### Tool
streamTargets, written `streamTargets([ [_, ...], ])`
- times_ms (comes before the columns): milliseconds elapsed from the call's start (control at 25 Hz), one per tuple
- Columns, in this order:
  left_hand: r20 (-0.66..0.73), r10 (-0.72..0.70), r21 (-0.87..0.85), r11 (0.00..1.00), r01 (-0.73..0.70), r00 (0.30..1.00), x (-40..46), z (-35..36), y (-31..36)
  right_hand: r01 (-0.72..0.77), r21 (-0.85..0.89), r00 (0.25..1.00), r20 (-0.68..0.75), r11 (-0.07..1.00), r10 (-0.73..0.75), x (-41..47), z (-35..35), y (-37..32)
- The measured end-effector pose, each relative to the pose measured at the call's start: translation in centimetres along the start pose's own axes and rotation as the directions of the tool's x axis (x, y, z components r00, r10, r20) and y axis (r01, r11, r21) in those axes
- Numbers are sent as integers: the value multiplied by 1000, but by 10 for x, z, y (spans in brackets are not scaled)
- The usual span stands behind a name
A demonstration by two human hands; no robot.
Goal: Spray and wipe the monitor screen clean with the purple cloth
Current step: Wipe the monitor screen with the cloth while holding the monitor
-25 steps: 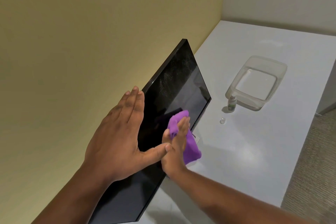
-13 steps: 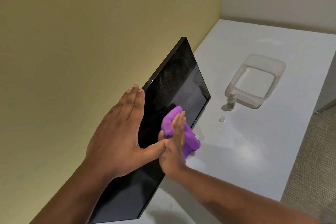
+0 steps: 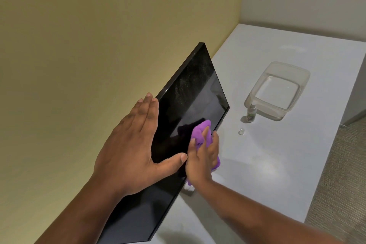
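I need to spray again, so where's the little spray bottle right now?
In the head view, the spray bottle stands upright on the white table, right of the monitor, against the near corner of the clear plastic tub.

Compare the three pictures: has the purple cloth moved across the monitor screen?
Yes. The purple cloth, under the right hand, first slid up the monitor screen, away from its bottom edge, then back down towards it.

Dim, soft light; wide-angle edge distortion
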State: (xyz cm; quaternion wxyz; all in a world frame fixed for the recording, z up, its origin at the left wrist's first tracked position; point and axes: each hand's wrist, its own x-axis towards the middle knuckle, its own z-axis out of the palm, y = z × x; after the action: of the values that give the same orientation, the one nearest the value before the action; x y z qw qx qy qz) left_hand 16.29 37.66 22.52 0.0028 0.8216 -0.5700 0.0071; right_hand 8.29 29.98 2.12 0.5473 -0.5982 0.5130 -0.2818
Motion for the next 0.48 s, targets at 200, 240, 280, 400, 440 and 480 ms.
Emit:
streamTargets([
  [200, 4, -5, -6, 1000, 5, 1000, 0, 0, -1, -22, 277, 988, -144, 961, 64, 13, 21, -53],
  [240, 5, -10, -9, 1000, 10, 1000, 0, 0, -2, 85, 271, 993, -107, 959, -58, 2, 27, -52],
  [280, 9, -13, -10, 1000, 13, 1000, 0, 0, -2, 152, 301, 988, -64, 941, -139, -8, 27, -46],
  [400, 5, -6, -12, 1000, 6, 1000, 1, -1, -1, 209, 271, 972, 44, 940, -229, -8, 10, -10],
  [440, 1, -6, -13, 1000, 6, 1000, 1, -1, -1, 158, 241, 984, 48, 958, -174, 2, 7, -2],
  [480, -3, -5, -13, 1000, 5, 1000, 1, -1, 0, 92, 227, 995, 6, 970, -95, 15, 5, 4],
])
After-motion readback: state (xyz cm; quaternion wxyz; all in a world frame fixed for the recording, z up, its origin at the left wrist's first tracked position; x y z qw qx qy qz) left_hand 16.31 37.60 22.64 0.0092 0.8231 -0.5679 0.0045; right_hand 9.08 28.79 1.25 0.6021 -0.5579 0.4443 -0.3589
